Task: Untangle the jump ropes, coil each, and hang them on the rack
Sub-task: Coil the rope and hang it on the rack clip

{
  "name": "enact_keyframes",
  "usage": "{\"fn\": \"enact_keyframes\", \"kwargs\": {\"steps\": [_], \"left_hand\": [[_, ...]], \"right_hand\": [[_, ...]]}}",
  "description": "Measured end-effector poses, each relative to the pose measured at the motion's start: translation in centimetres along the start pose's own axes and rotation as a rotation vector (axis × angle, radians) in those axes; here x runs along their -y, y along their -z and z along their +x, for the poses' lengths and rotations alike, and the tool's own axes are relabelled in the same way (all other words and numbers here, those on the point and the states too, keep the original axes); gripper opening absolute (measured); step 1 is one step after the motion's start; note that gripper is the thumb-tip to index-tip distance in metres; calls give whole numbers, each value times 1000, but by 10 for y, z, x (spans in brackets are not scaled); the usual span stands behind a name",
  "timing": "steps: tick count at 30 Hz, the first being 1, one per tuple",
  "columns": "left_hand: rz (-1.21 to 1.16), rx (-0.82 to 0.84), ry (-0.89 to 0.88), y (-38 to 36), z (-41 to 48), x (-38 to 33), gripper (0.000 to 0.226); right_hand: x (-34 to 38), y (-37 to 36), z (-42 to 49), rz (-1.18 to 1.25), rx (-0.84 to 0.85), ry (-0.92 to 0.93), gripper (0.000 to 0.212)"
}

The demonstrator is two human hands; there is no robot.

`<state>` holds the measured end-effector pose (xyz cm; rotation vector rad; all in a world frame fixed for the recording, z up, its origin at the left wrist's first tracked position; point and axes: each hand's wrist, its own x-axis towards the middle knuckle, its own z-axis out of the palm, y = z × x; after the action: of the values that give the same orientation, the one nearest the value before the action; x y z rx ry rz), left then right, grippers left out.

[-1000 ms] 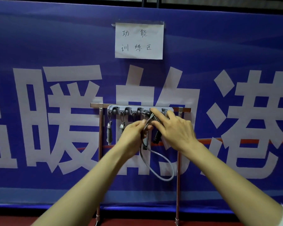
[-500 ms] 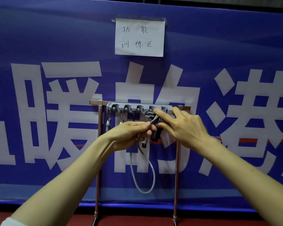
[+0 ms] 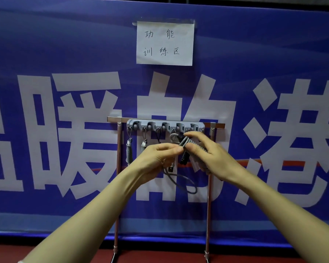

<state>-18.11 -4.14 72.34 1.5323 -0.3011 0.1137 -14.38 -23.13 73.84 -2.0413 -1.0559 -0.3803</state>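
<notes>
Below the rack's (image 3: 165, 126) right hooks the jump rope (image 3: 185, 141) is pinched by the left hand (image 3: 158, 161) and clasped in the curled right hand (image 3: 214, 158), apparently so a loop can be hooked.

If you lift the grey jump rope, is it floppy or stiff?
Probably floppy: the grey jump rope sags in a loose loop below the left hand. Maybe slightly springy, since the loop curves round. Likely light: that hand just pinches it.
</notes>
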Motion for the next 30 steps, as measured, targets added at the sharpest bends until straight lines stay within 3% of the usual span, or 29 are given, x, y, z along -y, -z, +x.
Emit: {"fn": "enact_keyframes", "kwargs": {"steps": [5,8,13,18,21,24,26,28,30], "left_hand": [[79,-12,-32,4,0,-2,39],[-41,99,2,5,3,0,28],[-228,76,-139,-6,1,8,13],[-91,-178,-391,-11,3,21,14],[58,-358,-565,-18,8,31,6],[553,-645,-877,-9,19,45,15],[811,-767,-962,-3,28,49,26],[749,-717,-870,-10,24,46,23],[508,-608,-671,-20,17,43,18]], "right_hand": [[1,-6,-3,150,-31,-27,32],[4,-8,-1,270,-21,-39,37],[11,-8,2,560,16,-119,34],[9,-10,1,638,88,-175,33],[10,-11,6,642,100,-217,43],[9,-13,10,574,75,-243,47],[6,-16,12,480,32,-235,42],[4,-21,15,363,-17,-207,38],[4,-25,17,274,-56,-174,36]]}}
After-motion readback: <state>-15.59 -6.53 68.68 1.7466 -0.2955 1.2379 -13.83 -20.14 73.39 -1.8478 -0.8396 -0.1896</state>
